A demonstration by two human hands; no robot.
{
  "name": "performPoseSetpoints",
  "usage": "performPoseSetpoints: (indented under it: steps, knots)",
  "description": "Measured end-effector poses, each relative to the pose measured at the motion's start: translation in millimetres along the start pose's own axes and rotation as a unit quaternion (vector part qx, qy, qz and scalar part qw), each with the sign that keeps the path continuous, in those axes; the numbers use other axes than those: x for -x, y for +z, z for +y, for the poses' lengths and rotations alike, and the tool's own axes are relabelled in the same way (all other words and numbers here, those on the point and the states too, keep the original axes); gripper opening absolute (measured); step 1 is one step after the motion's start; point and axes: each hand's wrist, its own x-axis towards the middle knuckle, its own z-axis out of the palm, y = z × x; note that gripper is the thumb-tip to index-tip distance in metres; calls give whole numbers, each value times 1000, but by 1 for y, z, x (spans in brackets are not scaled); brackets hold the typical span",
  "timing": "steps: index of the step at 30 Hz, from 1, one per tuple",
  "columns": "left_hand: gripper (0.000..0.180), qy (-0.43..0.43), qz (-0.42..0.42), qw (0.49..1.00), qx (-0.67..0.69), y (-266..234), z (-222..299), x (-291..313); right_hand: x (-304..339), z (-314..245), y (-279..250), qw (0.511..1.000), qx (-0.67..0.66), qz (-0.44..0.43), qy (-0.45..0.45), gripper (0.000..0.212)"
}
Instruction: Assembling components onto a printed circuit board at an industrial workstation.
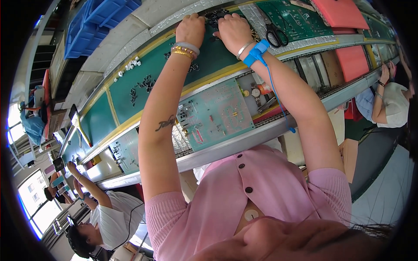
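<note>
Both my arms stretch forward over a long green work surface edged with yellow tape. My left hand, with bracelets at its wrist, is curled at the left side of a pile of small black parts. Curled too, my right hand reaches to the right side of that pile, its thumb toward the parts. Both sets of fingertips are hidden, so anything pinched in them cannot be made out. A blue wrist strap with a cord sits on my right wrist. Black-handled scissors lie right of that hand.
Nearer me, a circuit board rests on the metal rail conveyor. Loose black parts and white parts lie on the left. Blue bins stand far left, a red-pink tray far right. Other people work at both sides.
</note>
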Motion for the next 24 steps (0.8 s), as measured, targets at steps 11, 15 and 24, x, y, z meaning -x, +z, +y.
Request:
performPoseSetpoints:
  steps: [11, 15, 24]
  knots:
    - [12, -1, 2, 1000, 19, -8, 4, 9, 14, -15, -4, 992, -110, -26, -60, 16]
    - [14, -5, 109, 975, 193, -38, 4, 41, 30, -13, -18, 974, -205, -40, -90, 10]
    - [14, -228, -118, 772, 582, -71, 41, 171, 102, -11, -73, 903, -419, -94, -3, 11]
